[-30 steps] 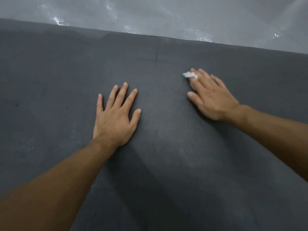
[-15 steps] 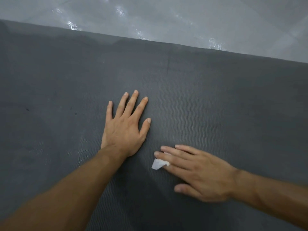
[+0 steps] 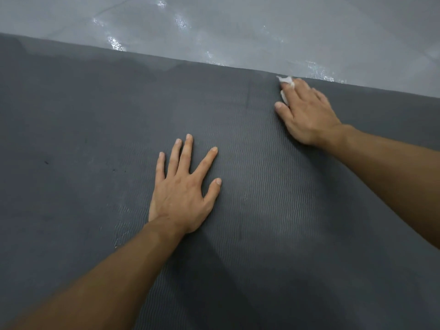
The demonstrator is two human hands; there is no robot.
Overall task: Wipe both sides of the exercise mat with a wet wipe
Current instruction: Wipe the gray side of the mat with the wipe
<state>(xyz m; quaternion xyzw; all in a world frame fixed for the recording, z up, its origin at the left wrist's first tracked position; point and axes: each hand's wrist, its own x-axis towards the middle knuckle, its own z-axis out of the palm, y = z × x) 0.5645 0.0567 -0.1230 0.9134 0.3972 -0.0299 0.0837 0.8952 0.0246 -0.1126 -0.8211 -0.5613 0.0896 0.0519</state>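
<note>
A dark grey exercise mat with a wavy ribbed texture fills most of the view, lying flat on the floor. My left hand rests flat on the mat near the middle, fingers straight and spread. My right hand presses a small white wet wipe against the mat at its far edge, fingers laid over it; only bits of the wipe show past the fingertips and beside the thumb.
Glossy grey floor lies beyond the mat's far edge. Damp streaks show on the mat to the left of my left wrist. The mat runs out of view to the left, right and bottom.
My right hand slid the wipe from close beside my left hand out to the mat's far edge. One second ago it was mid-mat. My left hand stayed put.
</note>
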